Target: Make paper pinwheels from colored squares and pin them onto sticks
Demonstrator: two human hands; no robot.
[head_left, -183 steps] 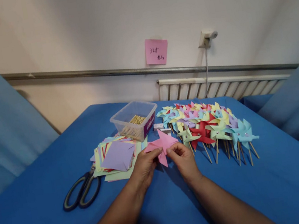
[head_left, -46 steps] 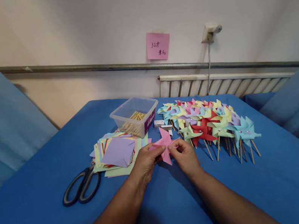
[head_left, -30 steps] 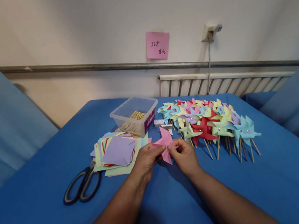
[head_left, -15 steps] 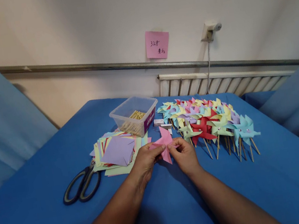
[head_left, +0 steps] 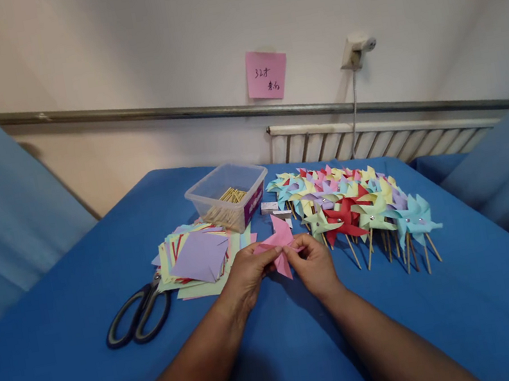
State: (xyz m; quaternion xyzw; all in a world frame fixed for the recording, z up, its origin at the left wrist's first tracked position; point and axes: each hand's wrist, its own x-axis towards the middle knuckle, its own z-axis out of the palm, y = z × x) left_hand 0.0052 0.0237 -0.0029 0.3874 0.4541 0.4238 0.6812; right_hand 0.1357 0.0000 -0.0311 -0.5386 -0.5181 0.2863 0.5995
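Blue cloth (head_left: 62,326) covers a table set against a pale wall (head_left: 152,45). Over its middle, a pink pinwheel (head_left: 281,235) is held between a person's left hand (head_left: 247,271) and right hand (head_left: 314,265). Left hand: pinching the paper from the left, thumb in front near the centre. Right hand: pinching the right side, thumb close to the other thumb; how the fingers behind the paper lie, I cannot tell. The pinwheel is plain, with pointed, creased blades, one upward, one downward, one leftward; fingers partly cover its right side. Nearby, left: paper stack (head_left: 200,256); right: many-coloured pinwheels (head_left: 345,217).
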